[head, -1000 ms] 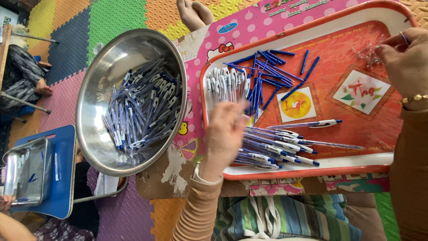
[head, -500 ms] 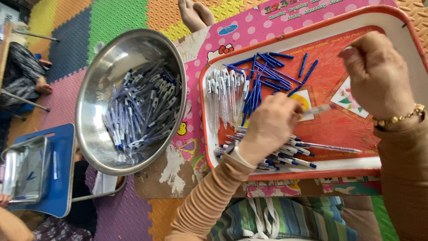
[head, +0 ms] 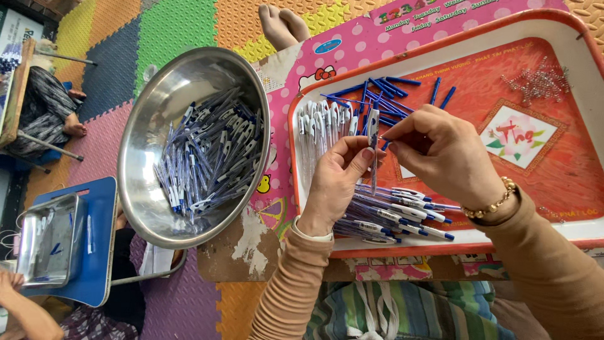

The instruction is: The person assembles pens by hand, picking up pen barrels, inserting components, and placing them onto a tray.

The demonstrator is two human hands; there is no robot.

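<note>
Mid-assembly at frame centre: left hand [head: 336, 182] pinching clear pen barrel [head: 374, 135], right hand [head: 440, 154] fingertips closed on a small part at its top; finished pens [head: 390, 214] piled below on red tray [head: 440, 242], many more in steel bowl [head: 195, 148] at left, loose barrels [head: 321, 126] and blue refills [head: 377, 91] remaining.

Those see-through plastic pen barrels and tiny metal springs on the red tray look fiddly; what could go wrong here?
1. The clear pen barrel is pinched only at the fingertips of the left hand and right hand, so it might slip.
2. The heap of small metal springs lies loose near the rim of the red tray; a knock could scatter them.
</note>
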